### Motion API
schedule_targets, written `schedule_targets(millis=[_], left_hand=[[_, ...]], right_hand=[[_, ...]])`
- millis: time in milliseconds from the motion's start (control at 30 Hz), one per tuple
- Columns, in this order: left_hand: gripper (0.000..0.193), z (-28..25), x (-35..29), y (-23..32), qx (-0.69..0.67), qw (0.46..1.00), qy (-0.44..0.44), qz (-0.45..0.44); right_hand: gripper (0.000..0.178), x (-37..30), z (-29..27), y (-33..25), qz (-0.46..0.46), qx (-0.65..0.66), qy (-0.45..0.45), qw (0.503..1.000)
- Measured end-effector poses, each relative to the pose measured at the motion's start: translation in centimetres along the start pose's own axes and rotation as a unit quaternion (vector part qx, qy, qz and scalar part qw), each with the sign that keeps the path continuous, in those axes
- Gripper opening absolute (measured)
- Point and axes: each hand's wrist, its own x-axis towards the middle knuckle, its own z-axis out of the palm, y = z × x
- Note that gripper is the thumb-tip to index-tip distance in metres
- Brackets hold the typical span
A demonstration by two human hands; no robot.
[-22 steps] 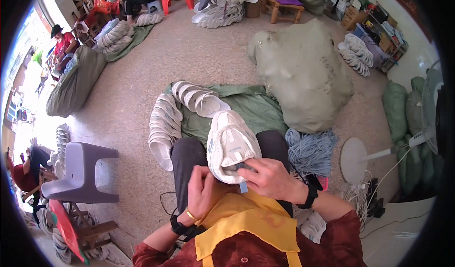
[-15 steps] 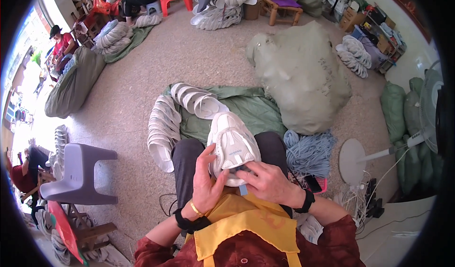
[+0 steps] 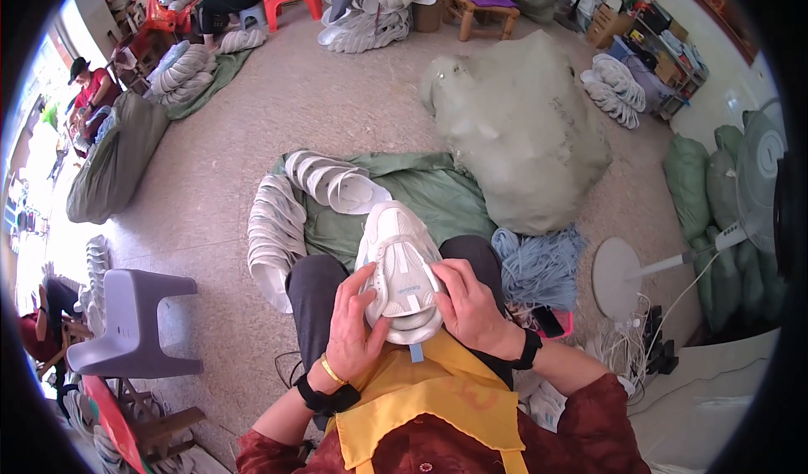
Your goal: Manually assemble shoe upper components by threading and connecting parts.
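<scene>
Both hands have closed in on the white shoe upper (image 3: 401, 279) since the earlier frames: the left hand (image 3: 353, 333), which lay lower on the lap, now clasps its left edge, and the right hand (image 3: 468, 306) has shifted up to clasp its right edge. Each hand is clamped on the upper, thumbs on its top face, fingers curled beneath, so it sits between the 2 palms over the person's lap, toe end pointing away. A small blue tag (image 3: 416, 353) hangs just below the grip, against the yellow apron (image 3: 438, 398). Just beyond the upper's far end, a curved row of white insoles (image 3: 278, 222) lies on a green sheet (image 3: 438, 192). Right of the grip, near the knee, sits a bundle of pale blue laces (image 3: 534, 264); farther beyond it stands a large stuffed pale sack (image 3: 513, 125). Well to the left of the grip stands a grey plastic stool (image 3: 135, 323); to the far right, a white fan base (image 3: 619, 276).
</scene>
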Motion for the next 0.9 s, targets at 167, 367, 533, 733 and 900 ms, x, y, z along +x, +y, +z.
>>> schedule_targets(millis=[167,367,533,733,900], left_hand=[[0.053,2.0,0.7,-0.4,0.023,0.997,-0.052,0.048],[0.046,5.5,0.5,0.6,0.052,0.996,-0.058,0.044],[0.044,6.6,-0.6,0.5,0.044,0.998,-0.044,0.014],[0.045,8.5,-0.5,0.5,0.031,0.999,-0.029,-0.006],[0.045,9.2,0.2,0.5,0.037,0.999,-0.025,-0.011]], right_hand=[[0.048,-2.9,-1.0,1.8,0.031,-0.013,-0.022,0.999],[0.051,-5.5,-2.1,4.9,-0.006,-0.001,-0.041,0.999],[0.045,-5.9,-2.5,5.4,-0.017,0.082,0.017,0.996],[0.030,-8.7,-7.2,9.8,0.167,0.212,0.030,0.962],[0.019,-14.7,-8.4,15.5,0.287,0.139,0.086,0.944]])
